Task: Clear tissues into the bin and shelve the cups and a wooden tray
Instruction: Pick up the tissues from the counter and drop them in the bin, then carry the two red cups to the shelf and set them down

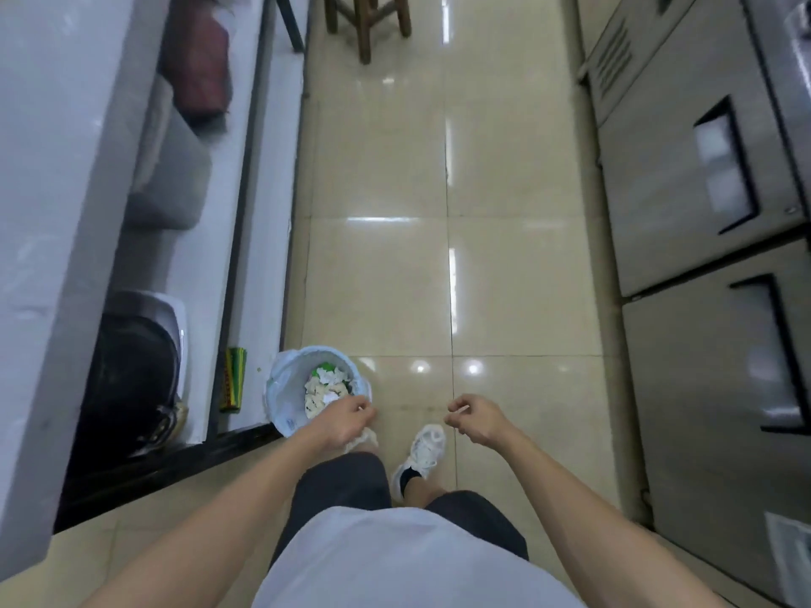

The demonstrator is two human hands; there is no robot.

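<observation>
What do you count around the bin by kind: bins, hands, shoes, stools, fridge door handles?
Bins: 1, the white-lined bin with crumpled tissues inside
Hands: 2, left hand and right hand
Shoes: 1 white shoe in view
Stools: 1 wooden stool
Fridge door handles: 2, and
Total: 7

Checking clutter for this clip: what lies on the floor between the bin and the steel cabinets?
Head view: bare glossy tile between bin and steel cabinets, apart from the person's white shoe nearer the camera.

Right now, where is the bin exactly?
In the head view, the bin stands on the floor at lower left, beside the counter's base, just ahead of the left hand.
</observation>
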